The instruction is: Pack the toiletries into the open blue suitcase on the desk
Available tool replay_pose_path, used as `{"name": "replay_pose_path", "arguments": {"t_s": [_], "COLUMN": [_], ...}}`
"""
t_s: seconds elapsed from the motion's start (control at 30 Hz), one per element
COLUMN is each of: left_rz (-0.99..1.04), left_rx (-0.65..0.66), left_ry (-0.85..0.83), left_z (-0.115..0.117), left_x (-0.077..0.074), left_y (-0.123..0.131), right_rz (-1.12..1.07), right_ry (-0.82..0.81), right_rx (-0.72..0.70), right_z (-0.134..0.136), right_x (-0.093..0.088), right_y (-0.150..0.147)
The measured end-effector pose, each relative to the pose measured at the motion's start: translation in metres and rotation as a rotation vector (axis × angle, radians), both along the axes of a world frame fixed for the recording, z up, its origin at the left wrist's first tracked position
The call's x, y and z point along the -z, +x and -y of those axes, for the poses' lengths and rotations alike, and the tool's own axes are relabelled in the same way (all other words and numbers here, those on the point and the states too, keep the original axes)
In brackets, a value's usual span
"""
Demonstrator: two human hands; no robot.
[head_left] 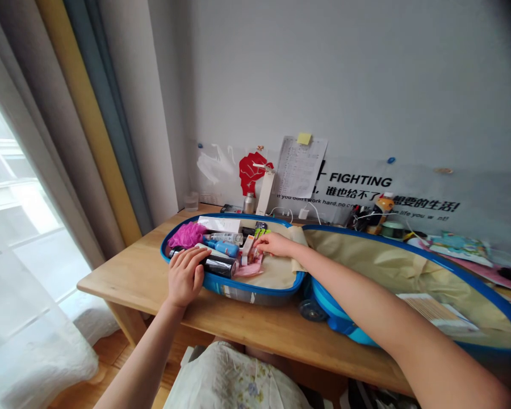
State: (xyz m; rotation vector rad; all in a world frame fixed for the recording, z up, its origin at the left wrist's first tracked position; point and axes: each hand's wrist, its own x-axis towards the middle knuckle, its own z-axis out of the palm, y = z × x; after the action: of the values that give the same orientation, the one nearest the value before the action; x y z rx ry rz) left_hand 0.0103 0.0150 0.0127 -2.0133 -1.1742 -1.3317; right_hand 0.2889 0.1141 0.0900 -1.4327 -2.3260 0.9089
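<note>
A blue-rimmed suitcase (255, 296) lies open on the wooden table, its left half full of toiletries. My left hand (187, 275) rests on the near left rim, fingers stretched out over a dark cylinder (221, 266). Inside the same half, my right hand (275, 244) reaches down with fingers curled together beside a small white and orange box (247, 249); what they hold, if anything, is hidden. Pink items (250, 269) lie just below those fingers. Around them are a purple bath puff (186, 234), a blue bottle (226, 248), a clear bottle (225, 238) and a white box (219, 224).
The suitcase's right half holds a pack of cotton swabs (434, 312). Behind it stand a white lamp (264, 193), a metallic bottle (249, 203), an orange-topped bottle (383, 205) and a green jar (392, 229). Cables (315, 211) run along the wall. Curtains (85, 136) hang left.
</note>
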Motion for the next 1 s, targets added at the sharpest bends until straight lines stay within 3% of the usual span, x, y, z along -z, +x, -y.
{"name": "replay_pose_path", "arguments": {"t_s": [0.5, 1.0], "left_rz": [-0.029, -0.015], "left_rx": [-0.007, -0.005], "left_ry": [0.045, 0.011], "left_z": [0.001, 0.002], "left_x": [-0.002, -0.001], "left_y": [0.0, 0.0], "right_rz": [0.054, -0.118], "right_ry": [0.141, 0.151], "right_rx": [0.152, 0.211], "right_z": [-0.004, -0.012], "right_x": [-0.001, 0.0], "right_y": [-0.001, 0.006]}}
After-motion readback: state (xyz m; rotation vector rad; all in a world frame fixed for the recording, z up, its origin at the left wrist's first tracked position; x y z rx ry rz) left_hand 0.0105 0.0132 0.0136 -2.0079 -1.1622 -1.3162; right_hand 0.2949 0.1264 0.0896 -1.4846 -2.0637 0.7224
